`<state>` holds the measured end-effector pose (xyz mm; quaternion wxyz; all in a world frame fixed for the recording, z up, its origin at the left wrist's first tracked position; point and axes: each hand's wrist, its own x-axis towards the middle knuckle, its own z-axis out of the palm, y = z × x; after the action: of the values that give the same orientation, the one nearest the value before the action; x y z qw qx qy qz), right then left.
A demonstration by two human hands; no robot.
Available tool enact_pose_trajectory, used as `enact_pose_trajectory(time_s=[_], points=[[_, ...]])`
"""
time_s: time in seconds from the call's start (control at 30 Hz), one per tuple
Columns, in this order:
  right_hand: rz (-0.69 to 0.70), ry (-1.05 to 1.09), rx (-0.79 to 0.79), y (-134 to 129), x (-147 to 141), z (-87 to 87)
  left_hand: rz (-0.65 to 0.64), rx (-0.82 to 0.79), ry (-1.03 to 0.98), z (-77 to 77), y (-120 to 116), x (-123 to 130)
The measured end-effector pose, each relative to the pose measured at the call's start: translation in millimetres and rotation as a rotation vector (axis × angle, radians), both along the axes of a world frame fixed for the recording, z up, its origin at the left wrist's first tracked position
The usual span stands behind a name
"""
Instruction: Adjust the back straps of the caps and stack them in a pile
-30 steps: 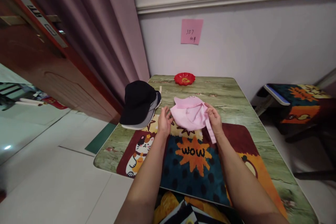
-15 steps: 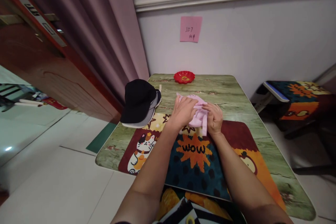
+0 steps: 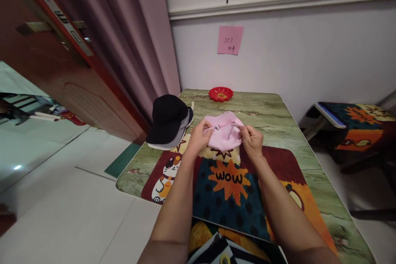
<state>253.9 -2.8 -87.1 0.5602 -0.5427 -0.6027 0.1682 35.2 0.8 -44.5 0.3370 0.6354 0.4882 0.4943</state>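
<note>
Left hand (image 3: 200, 135) pinching pink cap (image 3: 224, 137) | right hand (image 3: 252, 140) gripping its other side | black cap (image 3: 167, 113) beside, red dish (image 3: 220, 94) behind

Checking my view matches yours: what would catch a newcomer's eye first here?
The pale pink fabric cap, held between both bare hands mid-table. Then the black cloth cap atop a stack at the table's left, and the glossy red scalloped dish near the wall.
</note>
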Motion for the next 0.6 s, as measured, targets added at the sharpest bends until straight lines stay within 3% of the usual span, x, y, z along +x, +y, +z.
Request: enact_pose_trajectory(time_s=[0.1, 0.2, 0.4, 0.6], points=[[0.16, -0.027, -0.128, 8, 0, 26.1, -0.013, -0.014, -0.16, -0.1, 1, 1], [0.319, -0.026, -0.251, 16, 1, 41.3, -0.023, -0.033, -0.215, -2.7, 0, 2], [0.374, -0.042, -0.233, 17, 2, 47.9, -0.016, -0.034, -0.232, -0.7, 1, 7], [0.43, 0.143, -0.247, 16, -9, 52.2, -0.021, -0.013, -0.257, 12.3, 3, 27]])
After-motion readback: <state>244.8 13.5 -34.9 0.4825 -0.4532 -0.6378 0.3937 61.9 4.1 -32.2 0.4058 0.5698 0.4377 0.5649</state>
